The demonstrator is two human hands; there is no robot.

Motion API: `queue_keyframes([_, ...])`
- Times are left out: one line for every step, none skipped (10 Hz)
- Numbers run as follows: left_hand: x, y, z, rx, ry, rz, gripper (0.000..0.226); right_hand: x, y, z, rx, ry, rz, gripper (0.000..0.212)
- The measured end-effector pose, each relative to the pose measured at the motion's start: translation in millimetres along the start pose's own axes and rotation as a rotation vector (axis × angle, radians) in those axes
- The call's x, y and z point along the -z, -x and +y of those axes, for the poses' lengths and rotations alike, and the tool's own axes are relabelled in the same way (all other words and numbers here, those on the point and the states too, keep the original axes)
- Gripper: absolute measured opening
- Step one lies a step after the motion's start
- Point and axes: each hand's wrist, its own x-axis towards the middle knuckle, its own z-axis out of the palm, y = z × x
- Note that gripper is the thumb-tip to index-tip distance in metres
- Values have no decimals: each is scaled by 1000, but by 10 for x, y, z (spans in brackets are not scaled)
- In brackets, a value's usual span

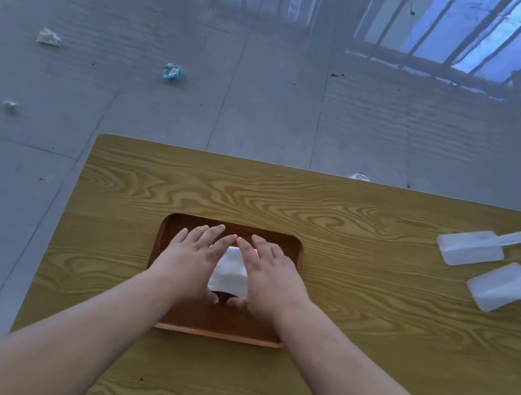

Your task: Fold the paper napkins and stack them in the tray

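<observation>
Napkins (pixel 229 270), folded white, are stacked in the tray (pixel 295 248) on the desk (pixel 369 321). Each side is flanked by a flat, open hand, left (pixel 192 258) and right (pixel 268 273), nothing gripped. Edges should be squared with light, even pressure.

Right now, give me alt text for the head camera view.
Both hands, left hand and right hand, press flat around a white folded napkin in a brown wooden tray on a wood-grain table. Two translucent plastic scoops lie at the right.
</observation>
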Motion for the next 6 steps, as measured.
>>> queue_keyframes([-7, -91, 43, -31, -80, 10, 113, -64, -119, -93, -23, 57, 11, 95])
queue_keyframes([-57, -124, 84, -76, -116, 69, 84, -126, -139, -135, -23, 67, 50, 59])
queue_keyframes([-67, -96, 116, -82, -94, 82, 72, -150, -111, -126, 2, 45, 103, 47])
queue_keyframes([-121, -85, 112, -76, -62, 104, 77, -180, -96, -103, -3, 12, 96, 53])
queue_keyframes([-54, -18, 116, -54, -55, 86, 93, -116, -19, -94, -15, -21, 61, 77])
queue_keyframes([25, 58, 88, -34, -49, 36, 107, -105, 63, -82, -10, 3, 30, 95])
